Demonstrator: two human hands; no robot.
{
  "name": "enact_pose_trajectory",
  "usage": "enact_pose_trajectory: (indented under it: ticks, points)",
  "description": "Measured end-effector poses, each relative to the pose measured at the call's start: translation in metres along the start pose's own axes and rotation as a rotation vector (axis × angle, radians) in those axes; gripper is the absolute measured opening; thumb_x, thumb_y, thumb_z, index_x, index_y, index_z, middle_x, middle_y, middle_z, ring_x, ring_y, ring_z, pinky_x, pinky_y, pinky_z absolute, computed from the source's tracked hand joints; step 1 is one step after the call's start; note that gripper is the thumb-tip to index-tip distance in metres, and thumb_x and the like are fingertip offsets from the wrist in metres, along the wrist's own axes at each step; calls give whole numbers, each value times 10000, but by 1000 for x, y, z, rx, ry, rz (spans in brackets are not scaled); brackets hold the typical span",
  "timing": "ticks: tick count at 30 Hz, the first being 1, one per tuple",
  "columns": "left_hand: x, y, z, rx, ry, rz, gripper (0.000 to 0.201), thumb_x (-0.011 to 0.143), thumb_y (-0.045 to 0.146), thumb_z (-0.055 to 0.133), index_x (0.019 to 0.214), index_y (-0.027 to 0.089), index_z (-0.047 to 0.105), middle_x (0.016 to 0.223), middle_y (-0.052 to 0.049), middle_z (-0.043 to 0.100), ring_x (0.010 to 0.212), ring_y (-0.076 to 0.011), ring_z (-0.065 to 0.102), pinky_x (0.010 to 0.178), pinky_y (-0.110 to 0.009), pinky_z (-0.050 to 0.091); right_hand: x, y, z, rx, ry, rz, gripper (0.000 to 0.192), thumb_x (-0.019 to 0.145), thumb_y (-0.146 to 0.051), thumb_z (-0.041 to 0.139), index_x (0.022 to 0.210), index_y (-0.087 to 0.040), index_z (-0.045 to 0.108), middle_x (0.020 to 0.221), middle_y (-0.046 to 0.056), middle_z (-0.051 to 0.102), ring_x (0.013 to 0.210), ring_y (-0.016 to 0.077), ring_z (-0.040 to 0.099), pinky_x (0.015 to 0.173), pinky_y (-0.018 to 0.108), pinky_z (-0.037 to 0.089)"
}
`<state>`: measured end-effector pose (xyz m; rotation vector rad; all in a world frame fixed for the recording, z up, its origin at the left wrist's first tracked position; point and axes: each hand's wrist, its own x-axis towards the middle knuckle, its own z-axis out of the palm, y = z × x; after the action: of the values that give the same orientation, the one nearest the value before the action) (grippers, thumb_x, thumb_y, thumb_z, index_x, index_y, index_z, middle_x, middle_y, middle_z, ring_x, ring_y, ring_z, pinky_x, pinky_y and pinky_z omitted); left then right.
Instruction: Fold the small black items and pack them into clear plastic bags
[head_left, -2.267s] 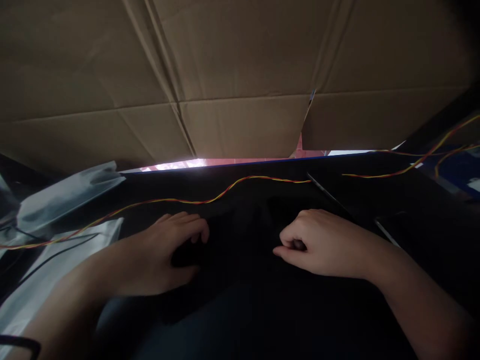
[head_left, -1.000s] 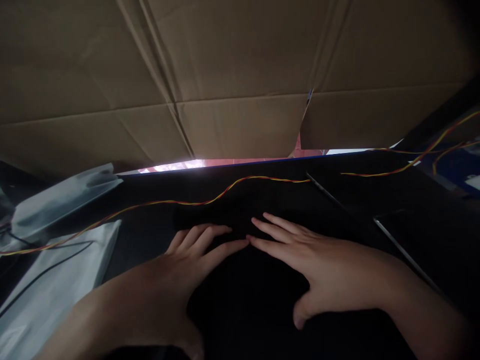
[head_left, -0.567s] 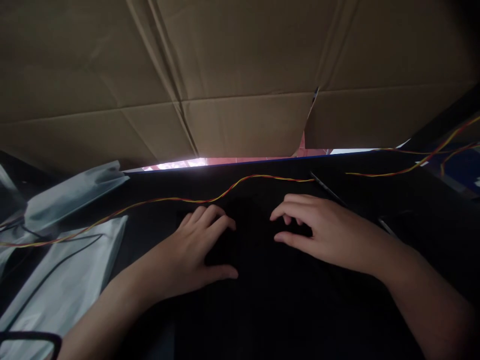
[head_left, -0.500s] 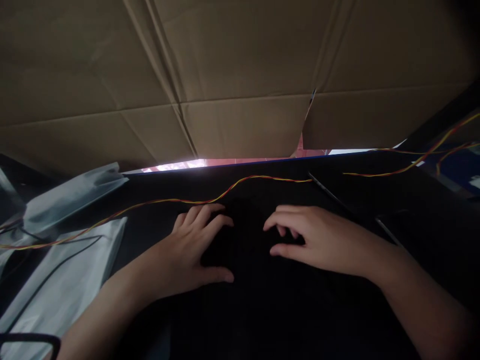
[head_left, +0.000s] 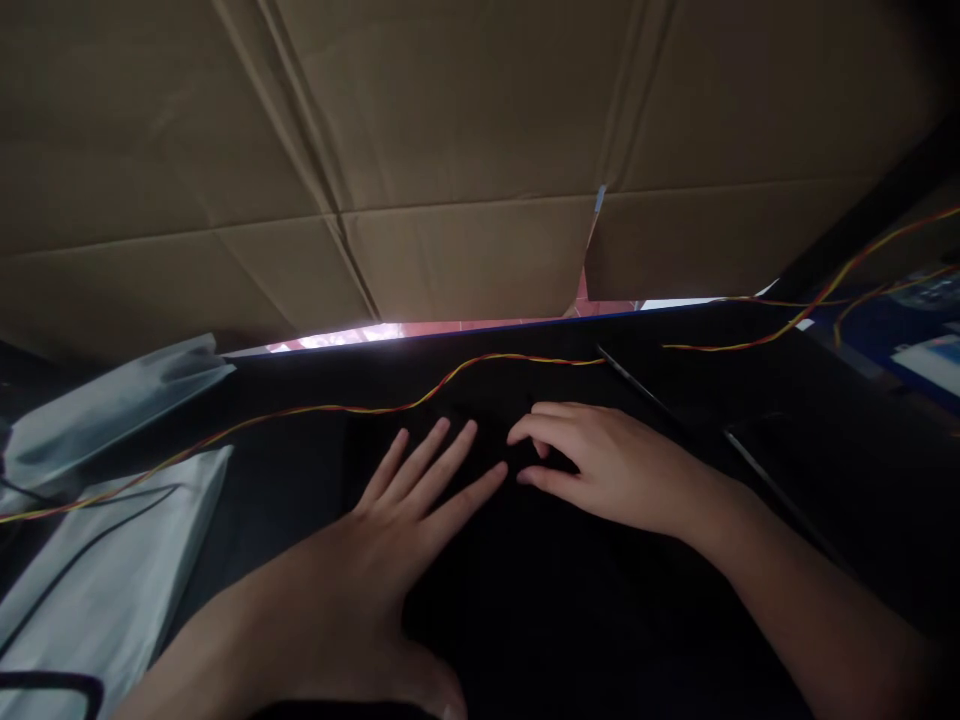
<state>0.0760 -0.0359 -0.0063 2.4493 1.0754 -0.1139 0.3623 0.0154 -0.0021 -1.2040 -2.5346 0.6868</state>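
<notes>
My left hand lies palm down with its fingers stretched and spread, the thumb reaching toward me, on something black. Too dark to make out is whether this black area is cloth or the bare top. Close by on the right, my right hand hovers over or rests on the same black area. Its fingers are bent, the thumb stands apart from the forefinger, and nothing shows between them. A twisted red and yellow wire runs across beyond both hands.
Brown cardboard walls off the far side. At left lie a pale plastic bag and a flat whitish pouch with a thin dark cable over it. Two dark flat things, a nearer slab and a farther slab, lie right.
My left hand has gone from curled fingers to flat, spread ones, and its thumb has moved toward me. My right hand has shifted slightly left. The view has turned a little right.
</notes>
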Motion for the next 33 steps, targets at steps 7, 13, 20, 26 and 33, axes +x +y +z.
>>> enact_pose_trajectory:
  ticks: [7, 13, 20, 26, 33]
  points:
    - [-3, 10, 8, -26, -69, -4, 1677, 493, 514, 1070, 1715, 488, -79, 1827, -69, -62, 1647, -532, -33, 1266, -858, 218, 4, 9, 8, -15, 71, -2, 228, 1085, -279, 633, 1295, -253, 717, 1130, 49, 755, 1040, 240, 731, 890, 386, 539]
    - [5, -18, 3, 49, 86, -37, 1194, 863, 887, 673, 1755, 419, 33, 1847, -85, -7, 1683, -482, -10, 1300, -821, 153, 11, 16, 19, 40, 168, 2, 280, 1094, -257, 588, 1354, -243, 691, 1225, 78, 723, 1110, 244, 720, 976, 409, 559]
    - [7, -47, 6, 133, 150, -135, 965, 1020, 808, 508, 1768, 361, 92, 1855, -94, 25, 1692, -487, 52, 1296, -783, 252, -19, 15, -37, 119, 272, 121, 185, 1072, -379, 633, 1169, -300, 769, 1125, 30, 774, 910, 205, 724, 810, 345, 569]
    - [6, -48, 8, 149, 188, -93, 981, 1016, 772, 571, 1765, 359, 90, 1853, -98, 43, 1699, -464, 70, 1321, -717, 274, -92, 7, -15, 29, -16, 222, 253, 1006, -355, 725, 1249, -415, 757, 1351, -6, 724, 1180, 256, 726, 1026, 410, 586]
    - [7, -49, 8, 136, 166, -105, 970, 1021, 782, 551, 1767, 352, 103, 1854, -101, 43, 1701, -466, 53, 1324, -736, 233, -109, 5, 13, -93, 276, 237, 250, 1106, -411, 548, 1088, -339, 787, 1141, 47, 781, 1074, 293, 747, 988, 481, 595]
